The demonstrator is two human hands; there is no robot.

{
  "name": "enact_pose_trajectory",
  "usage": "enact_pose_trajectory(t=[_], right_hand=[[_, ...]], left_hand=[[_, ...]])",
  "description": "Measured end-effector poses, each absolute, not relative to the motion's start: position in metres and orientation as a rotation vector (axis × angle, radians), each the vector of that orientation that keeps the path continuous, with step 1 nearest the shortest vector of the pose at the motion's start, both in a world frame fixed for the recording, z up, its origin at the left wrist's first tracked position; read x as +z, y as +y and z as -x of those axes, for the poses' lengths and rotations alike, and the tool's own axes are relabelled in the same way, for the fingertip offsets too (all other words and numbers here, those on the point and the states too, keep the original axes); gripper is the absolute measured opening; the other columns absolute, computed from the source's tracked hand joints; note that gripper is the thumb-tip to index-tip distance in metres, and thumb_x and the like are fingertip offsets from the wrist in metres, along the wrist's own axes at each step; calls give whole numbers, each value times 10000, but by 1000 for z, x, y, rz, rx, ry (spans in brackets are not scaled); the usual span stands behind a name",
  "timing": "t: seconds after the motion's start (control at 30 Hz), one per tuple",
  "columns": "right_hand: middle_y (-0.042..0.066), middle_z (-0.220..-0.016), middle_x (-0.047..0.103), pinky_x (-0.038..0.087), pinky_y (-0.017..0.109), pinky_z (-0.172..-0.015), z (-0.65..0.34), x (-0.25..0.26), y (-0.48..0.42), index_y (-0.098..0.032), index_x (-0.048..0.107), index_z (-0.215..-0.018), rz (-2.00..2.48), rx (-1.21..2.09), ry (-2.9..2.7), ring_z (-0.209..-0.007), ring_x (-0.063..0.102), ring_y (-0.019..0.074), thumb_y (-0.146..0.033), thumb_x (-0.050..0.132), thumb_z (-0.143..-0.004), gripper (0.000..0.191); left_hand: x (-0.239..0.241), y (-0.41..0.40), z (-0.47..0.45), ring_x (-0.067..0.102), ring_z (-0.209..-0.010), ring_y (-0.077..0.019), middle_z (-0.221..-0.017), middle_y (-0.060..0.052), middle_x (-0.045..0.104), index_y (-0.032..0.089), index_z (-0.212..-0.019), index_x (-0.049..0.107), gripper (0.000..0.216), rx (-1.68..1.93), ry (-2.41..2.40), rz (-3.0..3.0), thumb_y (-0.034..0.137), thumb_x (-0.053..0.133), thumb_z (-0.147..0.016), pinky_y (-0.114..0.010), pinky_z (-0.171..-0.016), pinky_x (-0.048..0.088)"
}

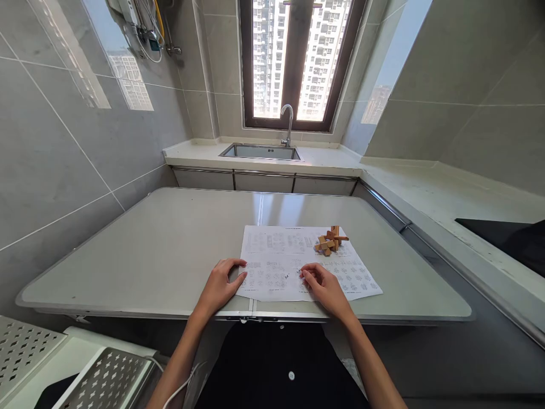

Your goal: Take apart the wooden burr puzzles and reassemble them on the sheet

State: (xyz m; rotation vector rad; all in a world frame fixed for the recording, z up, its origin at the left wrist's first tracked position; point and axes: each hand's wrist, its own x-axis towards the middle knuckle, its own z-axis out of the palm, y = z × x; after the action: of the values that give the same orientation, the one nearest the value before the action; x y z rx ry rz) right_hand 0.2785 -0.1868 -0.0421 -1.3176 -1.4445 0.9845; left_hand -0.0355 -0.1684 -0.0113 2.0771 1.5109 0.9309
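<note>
A white printed sheet [293,255] with many small diagrams lies on the grey table [149,255]. At its far right corner sits a wooden interlocking puzzle [331,240] of several crossed sticks. My left hand [221,284] rests on the sheet's left edge, fingers curled loosely, holding nothing. My right hand [324,284] lies on the sheet's lower middle with its fingers bent and fingertips on the paper. Both hands are well short of the puzzle.
A sink [260,151] with a curved tap [288,122] stands under the window at the back. A counter runs along the right, with a black hob [506,241]. White perforated metal shelves [63,369] sit at the lower left.
</note>
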Motion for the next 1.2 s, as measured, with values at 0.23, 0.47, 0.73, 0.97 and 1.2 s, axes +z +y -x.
enact_pose_trajectory(t=[0.23,0.47,0.73,0.97,1.2], right_hand=[[98,-944,786,545,395,-773,-278,-39,-189,-224,702,-1007,1287,1002,-1422,-791,696,261,-671,613,-931,462],[91,-907,778,542,383,-757,-278,-37,-190,-220,709,-991,1271,1008,-1411,-781,690,255,-682,612,-927,476],[89,-913,776,535,378,-757,-278,-38,-189,-217,703,-991,1269,1010,-1424,-777,689,247,-663,612,-937,458],[84,-924,771,523,375,-765,-278,-38,-190,-220,692,-999,1273,1015,-1440,-793,688,248,-648,596,-956,440],[87,-932,763,514,373,-764,-278,-37,-191,-219,679,-1001,1273,1024,-1442,-796,676,249,-636,588,-961,429]], left_hand=[[-8,-168,34,688,-1124,-306,-1186,-61,763,272,-1137,733,271,920,1531,-2085,427,648,-932,-456,-995,556],[-7,-167,34,694,-1129,-308,-1179,-62,767,269,-1122,734,274,917,1542,-2091,439,656,-921,-462,-1005,557],[-9,-166,35,684,-1140,-305,-1192,-62,760,268,-1128,728,270,910,1545,-2090,440,634,-942,-465,-1029,539],[-9,-167,35,683,-1150,-297,-1186,-52,760,267,-1123,725,250,906,1551,-2090,421,634,-948,-453,-1032,535],[-8,-167,34,678,-1155,-304,-1205,-61,756,260,-1136,723,271,893,1556,-2083,433,619,-956,-452,-1033,536]])
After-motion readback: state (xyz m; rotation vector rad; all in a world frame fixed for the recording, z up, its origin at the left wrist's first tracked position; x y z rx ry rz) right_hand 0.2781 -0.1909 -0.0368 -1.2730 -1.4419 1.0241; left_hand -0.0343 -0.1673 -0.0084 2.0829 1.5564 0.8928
